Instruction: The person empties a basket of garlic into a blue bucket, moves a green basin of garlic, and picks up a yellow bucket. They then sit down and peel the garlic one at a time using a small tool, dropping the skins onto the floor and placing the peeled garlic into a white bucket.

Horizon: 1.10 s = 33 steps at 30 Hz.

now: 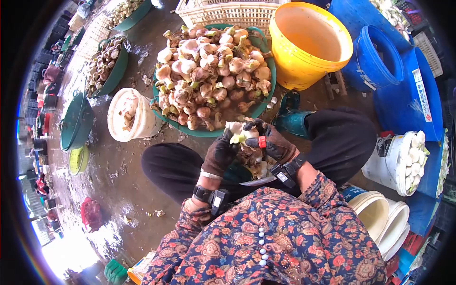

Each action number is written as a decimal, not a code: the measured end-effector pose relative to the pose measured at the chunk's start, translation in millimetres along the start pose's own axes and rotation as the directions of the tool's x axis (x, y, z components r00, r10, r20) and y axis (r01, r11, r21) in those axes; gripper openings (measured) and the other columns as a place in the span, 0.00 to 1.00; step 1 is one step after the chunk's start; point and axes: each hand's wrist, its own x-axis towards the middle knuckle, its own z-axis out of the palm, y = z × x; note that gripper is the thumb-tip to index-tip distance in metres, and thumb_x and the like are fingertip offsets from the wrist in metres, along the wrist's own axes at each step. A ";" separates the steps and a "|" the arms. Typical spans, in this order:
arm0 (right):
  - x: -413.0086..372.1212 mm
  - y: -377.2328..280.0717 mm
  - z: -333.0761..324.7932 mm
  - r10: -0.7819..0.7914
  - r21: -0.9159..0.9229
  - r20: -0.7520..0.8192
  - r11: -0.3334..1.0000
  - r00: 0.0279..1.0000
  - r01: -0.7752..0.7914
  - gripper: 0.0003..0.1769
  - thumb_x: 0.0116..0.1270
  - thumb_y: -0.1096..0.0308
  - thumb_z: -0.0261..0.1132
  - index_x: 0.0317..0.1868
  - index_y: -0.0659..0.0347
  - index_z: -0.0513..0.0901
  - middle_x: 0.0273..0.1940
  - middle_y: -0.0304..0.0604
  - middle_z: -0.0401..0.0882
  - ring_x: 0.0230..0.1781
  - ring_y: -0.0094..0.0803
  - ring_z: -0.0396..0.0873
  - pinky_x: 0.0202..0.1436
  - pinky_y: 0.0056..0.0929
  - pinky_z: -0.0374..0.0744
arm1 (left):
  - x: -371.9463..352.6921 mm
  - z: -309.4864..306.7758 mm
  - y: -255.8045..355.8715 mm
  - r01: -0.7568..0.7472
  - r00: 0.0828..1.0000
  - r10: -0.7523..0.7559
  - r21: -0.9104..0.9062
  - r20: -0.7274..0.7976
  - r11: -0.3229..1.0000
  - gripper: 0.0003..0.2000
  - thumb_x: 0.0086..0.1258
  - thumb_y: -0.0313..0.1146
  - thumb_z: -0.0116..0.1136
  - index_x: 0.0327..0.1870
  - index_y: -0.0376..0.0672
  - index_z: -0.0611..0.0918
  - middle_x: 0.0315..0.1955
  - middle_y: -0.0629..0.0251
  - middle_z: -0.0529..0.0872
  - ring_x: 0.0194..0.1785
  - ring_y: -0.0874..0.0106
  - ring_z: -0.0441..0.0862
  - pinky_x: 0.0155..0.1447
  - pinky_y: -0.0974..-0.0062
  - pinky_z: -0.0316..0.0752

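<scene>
A partly peeled garlic bulb, pale with a greenish stem, is held between my two gloved hands, above my lap. My left hand grips it from the left side, fingers curled. On the right, my right hand closes on the same bulb, and a red band wraps one finger. Just beneath them lie garlic skins and scraps between my legs, partly hidden by my hands. Straight ahead, a round green tub is heaped with unpeeled garlic bulbs.
A yellow bucket and a blue bucket stand ahead right. To my right is a white bucket of peeled garlic. A white pail with scraps sits front left, near a green basin. The floor is wet.
</scene>
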 end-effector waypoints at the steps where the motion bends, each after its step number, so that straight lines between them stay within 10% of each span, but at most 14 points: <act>1: 4.9 2.9 3.2 -0.049 0.165 -0.028 0.985 0.998 0.053 0.18 0.59 0.73 0.65 0.50 0.61 0.75 0.46 0.38 0.76 0.46 0.25 0.75 0.50 0.23 0.75 | 1.9 7.1 -2.2 -0.066 0.990 0.061 -0.036 -0.125 0.997 0.16 0.67 0.27 0.52 0.54 0.32 0.74 0.45 0.64 0.80 0.44 0.74 0.76 0.46 0.78 0.72; 3: 10.8 7.1 7.4 -0.087 0.367 -0.147 0.920 0.985 0.136 0.16 0.61 0.70 0.61 0.50 0.63 0.74 0.49 0.42 0.75 0.49 0.33 0.75 0.54 0.32 0.76 | -1.5 10.0 -8.0 -0.138 0.961 0.118 -0.065 -0.249 0.988 0.16 0.67 0.25 0.51 0.56 0.33 0.73 0.49 0.58 0.80 0.55 0.64 0.76 0.57 0.72 0.70; 6: 22.4 34.3 -23.7 0.011 0.733 -0.229 0.660 0.973 0.164 0.18 0.61 0.71 0.60 0.52 0.65 0.72 0.52 0.47 0.72 0.51 0.40 0.74 0.58 0.42 0.74 | -6.5 -9.2 15.0 0.562 0.827 -0.323 -0.684 0.461 0.464 0.18 0.64 0.26 0.58 0.55 0.34 0.74 0.42 0.63 0.82 0.44 0.74 0.79 0.50 0.76 0.73; 7: 23.7 40.0 -35.5 0.023 0.817 -0.222 0.550 0.975 0.173 0.19 0.62 0.70 0.58 0.53 0.68 0.70 0.54 0.52 0.70 0.53 0.46 0.72 0.60 0.50 0.72 | -10.5 -8.4 21.5 0.508 0.838 -0.209 -0.579 0.505 0.638 0.21 0.60 0.31 0.64 0.54 0.34 0.75 0.39 0.65 0.82 0.40 0.77 0.78 0.47 0.78 0.74; 10: 17.0 24.6 -26.8 0.038 0.830 -0.171 0.544 0.985 0.123 0.19 0.64 0.71 0.56 0.54 0.70 0.69 0.55 0.53 0.69 0.53 0.48 0.72 0.61 0.51 0.72 | -4.0 -14.7 50.5 0.143 0.908 -0.080 -0.125 0.412 0.982 0.24 0.58 0.35 0.66 0.54 0.35 0.74 0.40 0.63 0.82 0.42 0.75 0.79 0.47 0.78 0.74; 11: 16.6 21.6 -22.6 0.016 0.731 -0.184 0.671 0.983 0.126 0.20 0.65 0.71 0.54 0.56 0.71 0.68 0.54 0.52 0.70 0.54 0.45 0.72 0.61 0.46 0.72 | 0.1 -6.5 35.1 0.203 0.972 -0.147 -0.338 0.182 0.919 0.26 0.57 0.35 0.67 0.56 0.35 0.73 0.41 0.62 0.81 0.42 0.74 0.79 0.47 0.77 0.74; 14: 16.6 21.4 -16.7 0.091 0.723 -0.085 0.691 0.992 -0.002 0.20 0.67 0.70 0.53 0.57 0.69 0.68 0.54 0.51 0.72 0.54 0.40 0.73 0.61 0.41 0.73 | 23.8 -14.9 33.9 0.182 0.966 -0.216 -0.221 -0.141 0.958 0.28 0.56 0.34 0.68 0.58 0.36 0.72 0.42 0.61 0.80 0.44 0.73 0.79 0.48 0.77 0.74; 19: 15.7 18.7 -1.0 0.088 0.677 -0.033 0.735 0.996 -0.043 0.18 0.68 0.67 0.52 0.55 0.68 0.70 0.52 0.52 0.73 0.52 0.39 0.75 0.58 0.39 0.75 | 33.6 -16.0 13.7 0.094 0.993 -0.106 -0.235 -0.043 0.968 0.07 0.57 0.26 0.65 0.32 0.33 0.80 0.30 0.67 0.77 0.34 0.75 0.74 0.39 0.78 0.70; 23: 20.3 32.9 -15.6 0.085 0.768 -0.040 0.640 0.996 -0.024 0.18 0.66 0.68 0.54 0.54 0.68 0.70 0.50 0.52 0.74 0.51 0.40 0.76 0.56 0.39 0.76 | 13.3 -7.7 15.4 -0.038 0.999 0.039 0.025 -0.031 0.999 0.07 0.59 0.25 0.62 0.36 0.34 0.80 0.32 0.68 0.79 0.37 0.76 0.76 0.43 0.80 0.71; 24: 18.7 34.3 -15.3 0.145 0.741 -0.076 0.670 0.986 -0.042 0.18 0.66 0.67 0.56 0.54 0.67 0.71 0.49 0.51 0.76 0.50 0.39 0.76 0.56 0.38 0.76 | 12.3 -7.0 14.9 -0.036 0.999 0.037 0.023 -0.029 0.999 0.07 0.59 0.25 0.62 0.36 0.34 0.80 0.32 0.68 0.79 0.37 0.76 0.76 0.43 0.80 0.71; 26: 17.5 40.3 -18.8 0.205 0.714 -0.112 0.697 0.972 -0.064 0.19 0.65 0.66 0.58 0.53 0.67 0.72 0.47 0.49 0.77 0.48 0.38 0.77 0.55 0.36 0.77 | 11.5 -10.8 18.1 0.265 0.954 -0.297 -0.566 0.037 0.781 0.08 0.63 0.28 0.60 0.40 0.34 0.80 0.34 0.70 0.81 0.38 0.79 0.77 0.45 0.81 0.71; 27: 18.0 49.5 -27.5 0.044 0.281 -0.137 0.960 0.990 -0.004 0.19 0.64 0.64 0.60 0.52 0.67 0.73 0.46 0.47 0.78 0.47 0.36 0.78 0.54 0.34 0.77 | 12.7 -18.3 18.5 0.325 0.931 -0.356 -0.635 0.083 0.701 0.10 0.66 0.31 0.58 0.43 0.34 0.79 0.35 0.71 0.82 0.38 0.82 0.76 0.45 0.82 0.71; 29: 16.6 39.6 -21.3 -0.268 -0.429 0.087 0.859 0.960 0.279 0.20 0.62 0.58 0.64 0.48 0.64 0.77 0.42 0.41 0.80 0.42 0.30 0.79 0.48 0.29 0.78 | 17.9 -28.6 19.4 0.324 0.936 -0.344 -0.577 0.078 0.750 0.12 0.66 0.33 0.57 0.45 0.33 0.79 0.35 0.72 0.82 0.38 0.82 0.75 0.45 0.82 0.71; 33: 14.7 23.2 -6.8 0.110 0.280 -0.114 0.957 0.987 -0.074 0.18 0.62 0.57 0.64 0.45 0.63 0.80 0.38 0.40 0.81 0.36 0.28 0.80 0.40 0.28 0.79 | 20.7 -33.2 21.6 0.324 0.940 -0.332 -0.501 0.075 0.803 0.12 0.66 0.34 0.58 0.43 0.34 0.79 0.33 0.71 0.82 0.37 0.83 0.75 0.45 0.83 0.70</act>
